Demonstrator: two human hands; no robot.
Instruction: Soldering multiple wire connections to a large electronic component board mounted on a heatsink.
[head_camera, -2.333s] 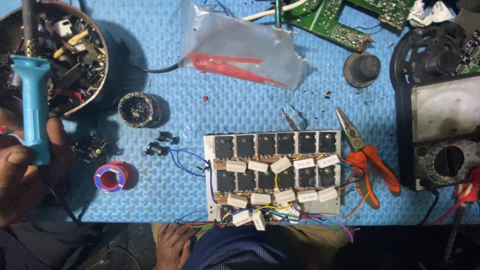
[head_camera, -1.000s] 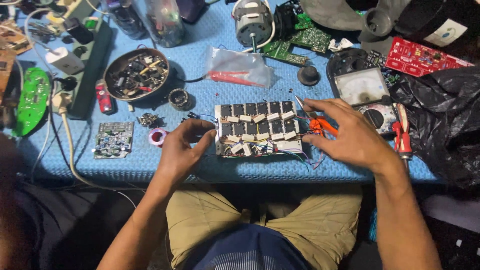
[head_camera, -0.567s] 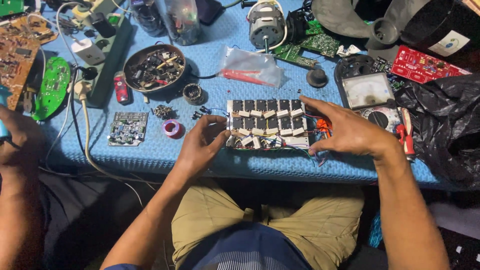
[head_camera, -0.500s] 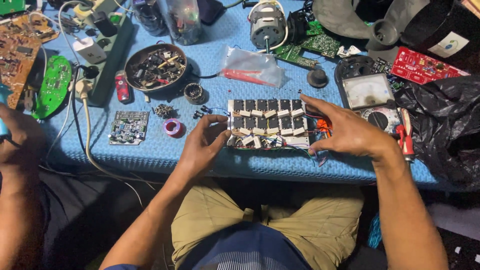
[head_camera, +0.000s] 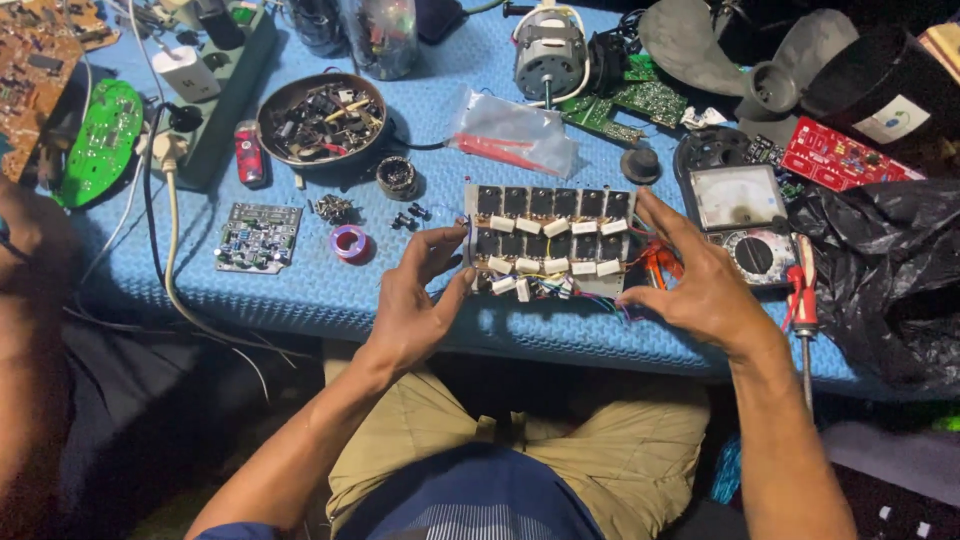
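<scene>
Both hands framed the transistor board (head_camera: 548, 240) lying flat on the blue desk (head_camera: 300, 290): left hand (head_camera: 415, 300) and right hand (head_camera: 700, 280) spread open at its ends, fingertips touching, not lifting; wiring hung loose, unfinished

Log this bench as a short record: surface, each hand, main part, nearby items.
Surface: blue mat
Left hand: fingertips at the left edge of the board, open
Right hand: fingers at the board's right edge, open
Board: flat on the mat, rows of black parts with white blocks, coloured wires at its near edge
Left of board: solder spool, small green board, bowl of parts
Right of board: meter
</scene>
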